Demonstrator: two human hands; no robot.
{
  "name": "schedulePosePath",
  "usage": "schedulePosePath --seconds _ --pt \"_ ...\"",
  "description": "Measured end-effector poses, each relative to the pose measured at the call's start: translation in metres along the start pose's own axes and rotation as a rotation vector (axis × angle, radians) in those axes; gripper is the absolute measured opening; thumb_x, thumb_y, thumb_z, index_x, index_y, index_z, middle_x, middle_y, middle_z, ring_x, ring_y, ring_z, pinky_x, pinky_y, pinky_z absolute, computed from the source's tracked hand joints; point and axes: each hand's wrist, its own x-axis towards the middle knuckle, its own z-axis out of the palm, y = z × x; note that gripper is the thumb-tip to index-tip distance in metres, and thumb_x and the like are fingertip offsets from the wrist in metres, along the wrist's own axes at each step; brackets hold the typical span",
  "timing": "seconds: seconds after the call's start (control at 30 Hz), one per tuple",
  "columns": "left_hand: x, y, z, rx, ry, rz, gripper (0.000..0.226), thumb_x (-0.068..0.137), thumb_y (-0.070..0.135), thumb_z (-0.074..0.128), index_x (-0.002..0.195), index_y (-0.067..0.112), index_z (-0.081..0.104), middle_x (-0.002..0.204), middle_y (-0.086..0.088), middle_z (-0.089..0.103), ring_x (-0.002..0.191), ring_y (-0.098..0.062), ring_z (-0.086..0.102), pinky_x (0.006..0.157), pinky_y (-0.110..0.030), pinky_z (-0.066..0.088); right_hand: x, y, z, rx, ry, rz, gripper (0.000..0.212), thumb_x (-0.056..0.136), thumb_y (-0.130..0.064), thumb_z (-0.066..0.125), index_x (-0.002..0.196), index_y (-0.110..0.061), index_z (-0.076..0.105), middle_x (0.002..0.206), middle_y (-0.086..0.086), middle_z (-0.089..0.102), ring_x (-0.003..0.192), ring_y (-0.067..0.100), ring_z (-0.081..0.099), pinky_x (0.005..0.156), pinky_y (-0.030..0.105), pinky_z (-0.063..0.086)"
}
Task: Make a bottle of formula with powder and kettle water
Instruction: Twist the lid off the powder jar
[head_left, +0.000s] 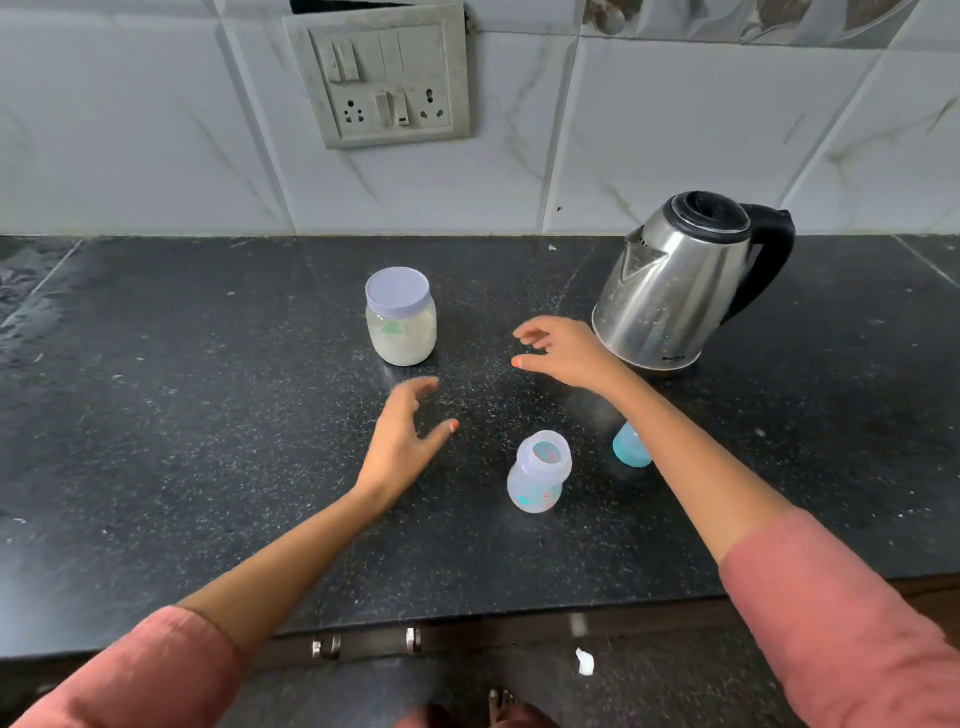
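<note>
We hold our left hand (402, 441) and right hand (563, 353) empty above the counter (208, 415), fingers (423, 387) spread wide, likely to take the lidded jar (400, 322) just ahead. The bottle (539, 473) stands open near us, ready for powder; the kettle (680, 280) waits at right.

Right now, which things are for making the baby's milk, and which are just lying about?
For the milk: powder jar, kettle, open bottle, blue bottle cap.
Just lying about: wall switchboard, white scrap on the floor.
</note>
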Motion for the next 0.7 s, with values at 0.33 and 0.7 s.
schedulePosePath --seconds 0.33,0.7 --pt "0.087 -0.045 -0.049 -0.059 0.092 -0.216 0.096 0.066 0.015 0.083 0.140 0.006 0.022 0.146 -0.012 0.030 0.132 -0.019 0.032 0.109 -0.040 0.031 0.084 -0.050 0.046 0.047 -0.174 0.034 0.079 0.073 -0.017 0.076 0.139 -0.008 0.032 0.141 0.011 0.041 0.126 0.025 0.043 0.102 0.035 0.038" --pt "0.138 -0.058 -0.065 -0.076 -0.191 -0.237 0.090 0.063 0.016 0.084 0.138 0.015 0.033 0.135 -0.004 0.048 0.119 -0.019 0.049 0.101 -0.041 0.043 0.111 -0.064 0.072 0.275 -0.170 0.078 0.090 0.064 -0.010 0.080 0.139 -0.011 0.030 0.140 0.008 0.041 0.127 0.023 0.039 0.106 0.040 0.036"
